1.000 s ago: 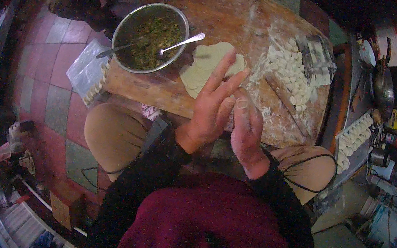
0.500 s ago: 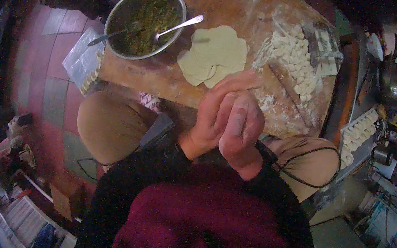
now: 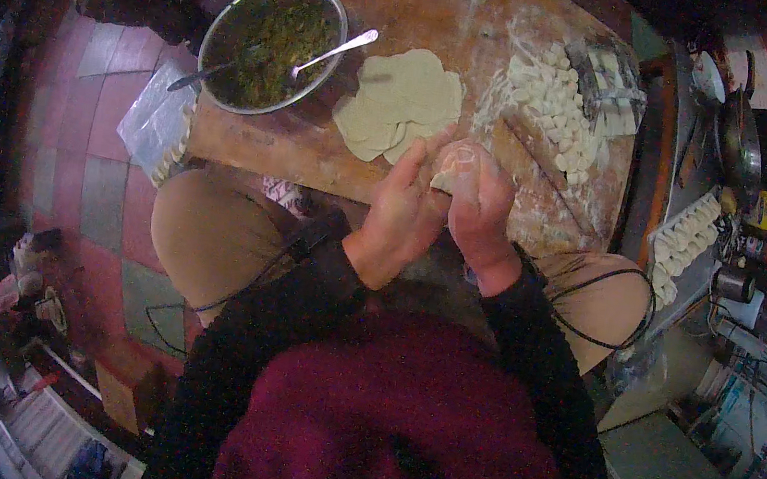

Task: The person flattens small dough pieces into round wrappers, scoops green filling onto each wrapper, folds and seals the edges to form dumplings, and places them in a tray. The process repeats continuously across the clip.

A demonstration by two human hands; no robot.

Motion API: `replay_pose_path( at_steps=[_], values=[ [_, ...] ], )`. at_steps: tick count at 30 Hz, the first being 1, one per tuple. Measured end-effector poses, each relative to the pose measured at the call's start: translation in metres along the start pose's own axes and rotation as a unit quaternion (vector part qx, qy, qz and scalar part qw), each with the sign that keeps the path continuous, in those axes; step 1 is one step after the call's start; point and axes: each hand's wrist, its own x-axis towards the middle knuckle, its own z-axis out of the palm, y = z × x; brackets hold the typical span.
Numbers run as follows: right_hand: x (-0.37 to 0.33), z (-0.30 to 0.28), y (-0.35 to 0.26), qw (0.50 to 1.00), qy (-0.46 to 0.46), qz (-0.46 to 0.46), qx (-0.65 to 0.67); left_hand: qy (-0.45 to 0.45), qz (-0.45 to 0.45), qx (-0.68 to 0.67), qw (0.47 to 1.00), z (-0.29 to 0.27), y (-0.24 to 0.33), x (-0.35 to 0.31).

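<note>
The right hand (image 3: 479,194) curls around a pale dough piece (image 3: 444,183) near the desk's near edge (image 3: 264,154); the left hand (image 3: 406,213) lies alongside, partly open, its hold unclear. Light, even pressure should firm the dough piece without tearing it.

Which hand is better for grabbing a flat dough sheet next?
Probably the left hand: it looks nearer the flat dough sheets, while the right hand is curled over a small pale dough piece.

Shiny metal bowl (image 3: 262,114), floury wooden table (image 3: 265,148), matt dough rounds (image 3: 402,95)
</note>
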Motion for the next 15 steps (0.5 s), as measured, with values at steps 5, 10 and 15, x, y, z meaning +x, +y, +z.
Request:
replay_pose_path(
  at_steps=[5, 10, 15],
  values=[
    [0.005, -0.007, 0.019, 0.973, -0.014, -0.209, -0.092, 0.039, -0.034, -0.038, 0.998, -0.003, -0.012, 0.001],
    [0.010, -0.026, 0.012, 0.949, 0.091, -0.199, -0.226, -0.002, 0.016, -0.024, 1.000, -0.003, -0.012, 0.006],
    [-0.028, -0.034, -0.014, 0.987, -0.060, 0.049, -0.139, 0.017, 0.078, 0.092, 0.993, -0.004, -0.011, 0.008]
  ],
)
